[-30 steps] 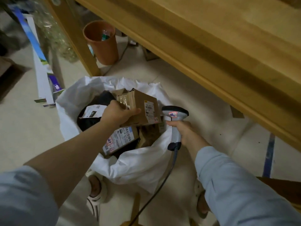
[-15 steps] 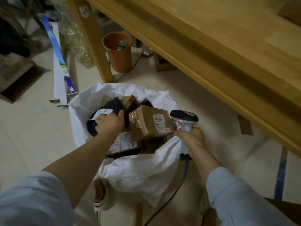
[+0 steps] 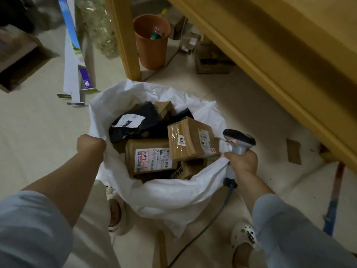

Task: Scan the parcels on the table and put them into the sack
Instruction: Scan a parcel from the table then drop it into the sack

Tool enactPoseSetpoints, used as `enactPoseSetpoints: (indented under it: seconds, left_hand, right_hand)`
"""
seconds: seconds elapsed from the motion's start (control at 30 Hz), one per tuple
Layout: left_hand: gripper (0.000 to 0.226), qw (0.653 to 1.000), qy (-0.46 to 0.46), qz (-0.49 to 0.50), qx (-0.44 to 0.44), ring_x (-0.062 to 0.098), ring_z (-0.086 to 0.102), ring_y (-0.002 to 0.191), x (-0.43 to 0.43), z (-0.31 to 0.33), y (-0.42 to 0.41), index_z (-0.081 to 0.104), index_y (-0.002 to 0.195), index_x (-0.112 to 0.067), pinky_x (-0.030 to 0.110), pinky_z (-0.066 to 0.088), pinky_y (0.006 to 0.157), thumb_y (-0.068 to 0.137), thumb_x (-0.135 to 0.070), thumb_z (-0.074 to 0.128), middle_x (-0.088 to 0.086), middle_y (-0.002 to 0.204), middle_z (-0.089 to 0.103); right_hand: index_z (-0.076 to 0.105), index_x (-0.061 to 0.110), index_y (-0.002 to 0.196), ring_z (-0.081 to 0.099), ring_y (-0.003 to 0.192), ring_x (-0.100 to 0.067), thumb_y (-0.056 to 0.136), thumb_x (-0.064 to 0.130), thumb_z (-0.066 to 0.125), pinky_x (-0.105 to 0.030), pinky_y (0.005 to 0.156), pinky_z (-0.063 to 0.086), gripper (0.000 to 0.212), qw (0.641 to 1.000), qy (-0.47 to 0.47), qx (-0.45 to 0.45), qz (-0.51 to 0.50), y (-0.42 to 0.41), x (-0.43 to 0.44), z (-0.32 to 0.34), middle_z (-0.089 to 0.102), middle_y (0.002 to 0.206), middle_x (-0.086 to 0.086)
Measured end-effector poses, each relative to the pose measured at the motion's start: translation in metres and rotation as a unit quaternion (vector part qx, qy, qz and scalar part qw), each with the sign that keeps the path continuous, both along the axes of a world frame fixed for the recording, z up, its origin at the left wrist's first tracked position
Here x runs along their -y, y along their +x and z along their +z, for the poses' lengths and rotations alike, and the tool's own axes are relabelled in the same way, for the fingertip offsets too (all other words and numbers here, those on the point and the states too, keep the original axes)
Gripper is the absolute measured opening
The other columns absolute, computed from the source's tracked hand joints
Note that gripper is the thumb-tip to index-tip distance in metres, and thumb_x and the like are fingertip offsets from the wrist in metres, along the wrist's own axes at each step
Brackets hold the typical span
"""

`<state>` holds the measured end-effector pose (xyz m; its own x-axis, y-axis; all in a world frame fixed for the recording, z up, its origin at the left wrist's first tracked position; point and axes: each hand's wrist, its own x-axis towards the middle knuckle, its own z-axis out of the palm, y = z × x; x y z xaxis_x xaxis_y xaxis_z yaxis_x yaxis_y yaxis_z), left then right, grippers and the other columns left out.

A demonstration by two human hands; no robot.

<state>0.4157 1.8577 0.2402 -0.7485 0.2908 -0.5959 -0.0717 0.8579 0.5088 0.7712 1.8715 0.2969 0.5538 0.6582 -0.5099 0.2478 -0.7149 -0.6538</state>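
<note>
Sack point(image 3: 164, 200) is sitting open-mouthed on the floor with the parcels lying inside it. Box with the 320 sticker point(image 3: 191, 141) is resting tilted on top at the sack's right side, and the labelled flat box point(image 3: 149, 158) is lying just left of it, touching it. Black mailer point(image 3: 133, 122) is lying toward the sack's far-left side, and a small box point(image 3: 164, 109) is poking up at the sack's far side. Left hand point(image 3: 90, 146) is closed in a fist on the sack's left rim, gripping the fabric, though its fingertips are hidden. Right hand point(image 3: 242, 163) is wrapping fully round the scanner point(image 3: 239, 140) handle at the sack's right rim, and is also pinching a fold of the sack fabric against it. The scanner head is sticking up just right of the stickered box. Cable point(image 3: 212, 219) is trailing from the handle down past the sack's near-right side. Shoes point(image 3: 244, 235) are standing at the sack's near side. Orange bucket point(image 3: 152, 45) is standing beyond the sack, next to the table leg point(image 3: 125, 35), and the table point(image 3: 270, 55) edge is running along the sack's far-right side.
</note>
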Motion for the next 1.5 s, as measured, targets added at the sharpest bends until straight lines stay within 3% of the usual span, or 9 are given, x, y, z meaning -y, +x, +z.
enactPoseSetpoints:
  seconds: [0.1,0.23,0.43,0.6,0.83,0.97,1.07,1.17,1.5]
  left_hand:
    - [0.019,0.999,0.041,-0.01,0.019,0.023,0.048,0.089,-0.01,0.013,-0.012,0.047,0.074,-0.009,0.033,0.045,0.076,0.091,-0.002,0.049,0.002,0.071,0.041]
    - [0.032,0.989,0.142,0.011,-0.035,0.027,0.057,0.097,-0.015,0.069,-0.008,0.057,0.118,0.01,0.034,0.044,0.075,0.089,-0.003,0.055,0.019,0.09,0.061]
    - [0.018,0.964,0.26,0.012,-0.06,0.018,0.044,0.054,0.034,0.128,-0.006,0.055,0.064,-0.012,0.017,0.037,0.036,0.077,-0.001,0.062,0.004,0.046,0.05]
    - [0.027,0.994,0.079,-0.068,-0.039,0.022,0.041,0.05,0.08,0.062,-0.016,0.049,0.052,0.002,0.029,0.037,0.055,0.075,0.013,0.058,0.008,0.038,0.04]
    - [0.026,0.973,0.206,-0.074,-0.074,0.026,0.051,0.078,0.038,0.102,-0.023,0.053,0.06,-0.005,0.035,0.042,0.073,0.083,0.006,0.058,0.016,0.081,0.054]
    - [0.02,0.96,0.272,-0.037,-0.059,0.027,0.059,0.084,0.058,0.1,-0.026,0.068,0.104,-0.003,0.035,0.049,0.078,0.084,-0.004,0.066,0.015,0.085,0.063]
    - [0.016,0.982,0.129,-0.136,-0.026,0.029,0.059,0.063,0.101,0.058,-0.021,0.068,0.067,0.003,0.041,0.05,0.069,0.062,-0.011,0.073,0.016,0.053,0.061]
    - [0.031,0.986,0.057,-0.155,-0.008,0.025,0.046,0.048,0.113,0.036,-0.017,0.055,0.047,-0.002,0.034,0.041,0.063,0.075,0.001,0.067,0.004,0.031,0.045]
    - [0.016,0.954,0.275,-0.084,-0.084,0.023,0.052,0.073,0.075,0.088,-0.009,0.061,0.072,-0.015,0.037,0.047,0.074,0.086,-0.008,0.066,0.011,0.077,0.058]
  right_hand:
    - [0.059,0.002,0.115,0.062,0.101,-0.033,0.083,0.005,0.067,-0.035,0.084,0.048,0.033,0.999,0.043,-0.008,-0.005,-0.001,0.0,0.011,0.063,0.103,-0.012]
    - [0.058,0.003,0.117,0.057,0.097,-0.022,0.083,0.003,0.067,-0.029,0.083,0.043,0.035,0.987,0.155,-0.046,-0.025,-0.01,0.003,0.051,0.056,0.101,-0.003]
    - [0.061,0.001,0.115,0.059,0.093,-0.019,0.081,0.004,0.07,-0.031,0.083,0.049,0.035,0.966,0.248,-0.06,-0.048,-0.016,0.029,0.065,0.061,0.099,-0.002]
    - [0.059,0.0,0.116,0.061,0.095,-0.029,0.084,0.005,0.066,-0.034,0.083,0.048,0.033,0.995,0.086,-0.036,0.022,-0.021,0.044,0.023,0.065,0.111,-0.015]
    - [0.061,0.004,0.107,0.053,0.086,-0.018,0.085,0.012,0.067,-0.025,0.074,0.038,0.024,0.975,0.212,0.014,0.06,-0.042,0.007,0.074,0.057,0.094,-0.004]
    - [0.061,0.007,0.095,0.057,0.082,-0.019,0.085,0.011,0.068,-0.025,0.07,0.04,0.013,0.967,0.236,0.027,0.088,-0.043,0.011,0.075,0.058,0.087,-0.005]
    - [0.061,0.005,0.108,0.061,0.097,-0.03,0.086,0.012,0.066,-0.032,0.08,0.045,0.024,0.983,0.105,0.055,0.139,-0.037,0.032,0.038,0.059,0.095,-0.007]
    - [0.059,0.003,0.112,0.06,0.104,-0.035,0.087,0.012,0.063,-0.034,0.081,0.044,0.027,0.985,0.051,0.066,0.15,-0.033,0.038,0.021,0.063,0.104,-0.014]
    - [0.061,0.005,0.104,0.055,0.087,-0.019,0.086,0.014,0.067,-0.028,0.077,0.041,0.021,0.958,0.247,0.057,0.133,-0.049,0.002,0.078,0.058,0.092,-0.004]
